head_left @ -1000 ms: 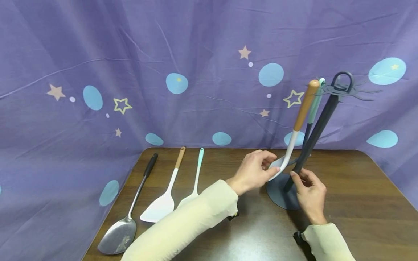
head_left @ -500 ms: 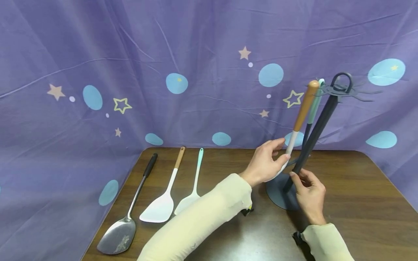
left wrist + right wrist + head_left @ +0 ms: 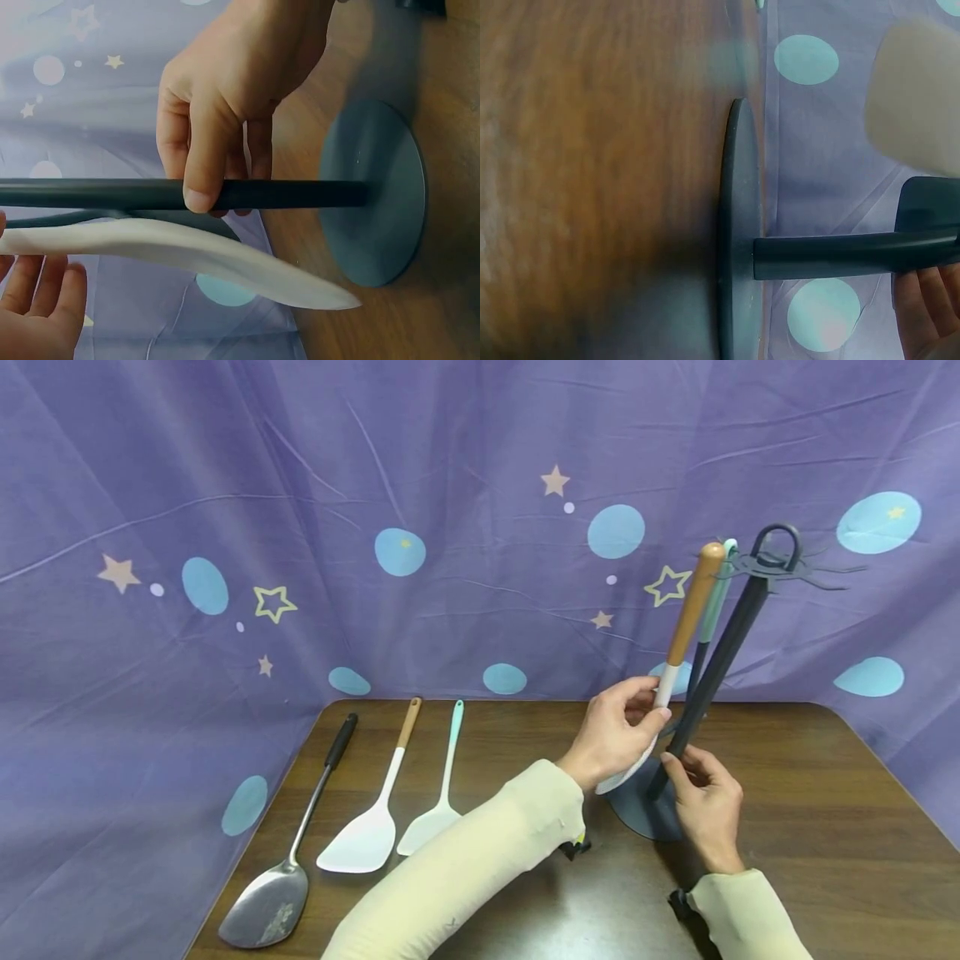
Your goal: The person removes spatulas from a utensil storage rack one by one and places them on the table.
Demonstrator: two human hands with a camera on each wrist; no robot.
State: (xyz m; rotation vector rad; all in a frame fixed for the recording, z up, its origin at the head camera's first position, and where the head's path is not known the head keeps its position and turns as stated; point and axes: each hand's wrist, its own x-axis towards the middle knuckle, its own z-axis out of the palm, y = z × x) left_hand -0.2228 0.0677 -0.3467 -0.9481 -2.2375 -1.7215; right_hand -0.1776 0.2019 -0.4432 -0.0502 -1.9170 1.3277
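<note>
My left hand [image 3: 618,731] pinches the white neck of a spatula [image 3: 686,618] with a wooden handle, whose top is up at the hooks of a dark utensil stand [image 3: 720,668]. In the left wrist view the white blade [image 3: 225,259] points toward the round base [image 3: 375,202], apart from it. My right hand [image 3: 708,806] grips the stand's pole low down, thumb on the near side. Behind the spatula hangs a utensil with a mint handle [image 3: 716,602] and dark shaft; its dark head [image 3: 930,202] is partly hidden.
Left on the wooden table [image 3: 810,827] lie a metal wok spatula [image 3: 270,902], a white spatula with wooden handle [image 3: 363,839] and a white spatula with mint handle [image 3: 431,827]. A purple curtain [image 3: 480,593] hangs behind the table.
My left hand has slid from the spatula's blade up to its neck and now pinches it there. The right hand keeps its hold on the pole.
</note>
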